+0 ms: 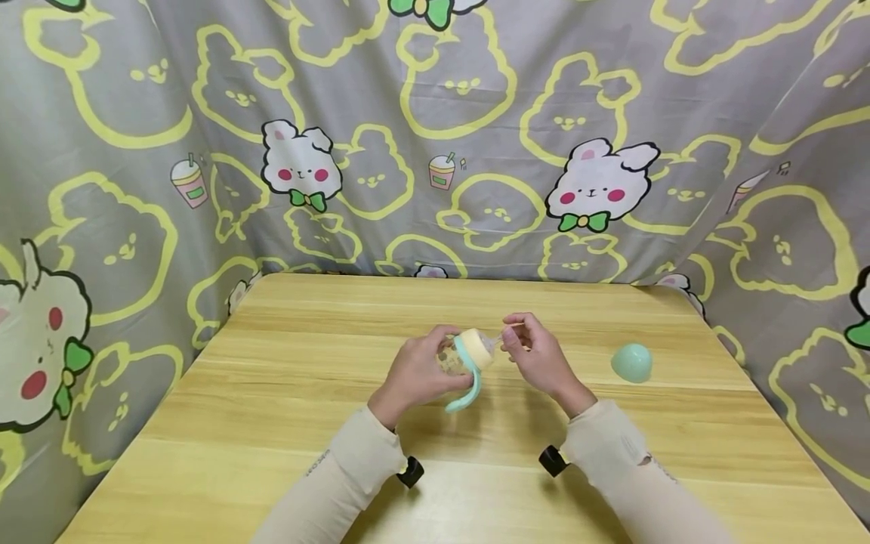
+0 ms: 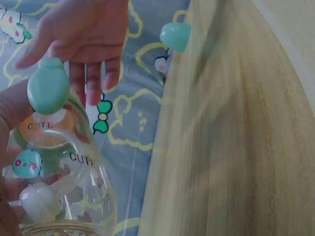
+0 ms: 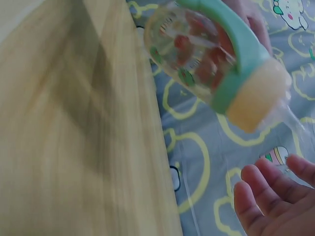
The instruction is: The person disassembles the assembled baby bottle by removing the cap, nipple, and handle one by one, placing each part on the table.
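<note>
My left hand point(image 1: 418, 370) grips a clear baby bottle point(image 1: 450, 358) round its body. The bottle is tilted, its teat end towards my right hand. It has a cream collar point(image 3: 258, 96) and a mint handle point(image 3: 236, 34). Through the printed wall in the left wrist view, a white straw weight point(image 2: 40, 202) shows inside. My right hand point(image 1: 537, 355) pinches the tip of the clear teat point(image 1: 495, 341) between thumb and forefinger, the teat drawn out thin. The hand's other fingers point(image 3: 270, 189) spread loosely below the teat in the right wrist view.
A mint dome-shaped cap point(image 1: 632, 363) sits on the wooden table point(image 1: 272, 438), to the right of my right hand. Patterned grey curtains point(image 1: 381, 98) hang round the table's back and sides. Each sleeve cuff carries a black wrist camera point(image 1: 411, 472).
</note>
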Demonstrator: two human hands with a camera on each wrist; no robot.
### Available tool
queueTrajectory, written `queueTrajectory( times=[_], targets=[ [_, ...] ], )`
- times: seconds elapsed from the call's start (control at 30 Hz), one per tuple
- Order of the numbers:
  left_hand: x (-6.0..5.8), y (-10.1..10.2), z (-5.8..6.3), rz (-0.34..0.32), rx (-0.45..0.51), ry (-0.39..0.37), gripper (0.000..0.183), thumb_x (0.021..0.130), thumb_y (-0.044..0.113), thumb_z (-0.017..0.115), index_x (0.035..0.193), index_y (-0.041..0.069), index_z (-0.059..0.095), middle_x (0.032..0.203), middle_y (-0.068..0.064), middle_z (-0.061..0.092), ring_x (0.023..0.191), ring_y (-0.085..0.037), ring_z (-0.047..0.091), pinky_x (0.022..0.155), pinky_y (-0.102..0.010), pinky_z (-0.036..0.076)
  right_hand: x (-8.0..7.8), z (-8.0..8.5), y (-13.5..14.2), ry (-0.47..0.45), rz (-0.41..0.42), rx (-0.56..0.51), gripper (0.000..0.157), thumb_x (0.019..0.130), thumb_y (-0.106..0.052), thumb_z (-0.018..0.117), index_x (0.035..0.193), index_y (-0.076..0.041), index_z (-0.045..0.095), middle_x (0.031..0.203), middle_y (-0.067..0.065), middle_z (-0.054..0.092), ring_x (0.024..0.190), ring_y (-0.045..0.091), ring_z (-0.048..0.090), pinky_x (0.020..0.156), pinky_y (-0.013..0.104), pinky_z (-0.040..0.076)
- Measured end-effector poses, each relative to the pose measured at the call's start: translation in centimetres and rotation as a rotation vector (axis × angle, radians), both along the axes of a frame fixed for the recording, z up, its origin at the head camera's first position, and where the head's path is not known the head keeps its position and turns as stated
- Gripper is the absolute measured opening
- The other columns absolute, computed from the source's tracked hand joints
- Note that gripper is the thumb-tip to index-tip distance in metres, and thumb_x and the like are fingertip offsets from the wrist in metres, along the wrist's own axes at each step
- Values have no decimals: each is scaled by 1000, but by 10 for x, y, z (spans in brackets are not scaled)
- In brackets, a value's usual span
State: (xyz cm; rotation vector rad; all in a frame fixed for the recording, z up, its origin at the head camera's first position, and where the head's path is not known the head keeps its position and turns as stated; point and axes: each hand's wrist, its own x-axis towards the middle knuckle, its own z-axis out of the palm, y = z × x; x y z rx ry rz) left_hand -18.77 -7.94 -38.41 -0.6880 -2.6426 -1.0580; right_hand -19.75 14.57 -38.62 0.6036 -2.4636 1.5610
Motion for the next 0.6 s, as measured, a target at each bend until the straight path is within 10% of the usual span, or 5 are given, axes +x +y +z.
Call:
queueTrajectory(
  times=[0.6],
  targets=[
    [4, 11, -4, 32, -120, 193, 68, 66, 38, 86, 120, 8, 59, 87, -7, 69, 71, -14, 60, 59, -27, 45, 4, -7, -27, 6, -68, 86, 46, 99, -37, 51, 133, -8, 43, 109, 17, 68, 87, 24, 68, 76, 44, 53]
  ],
)
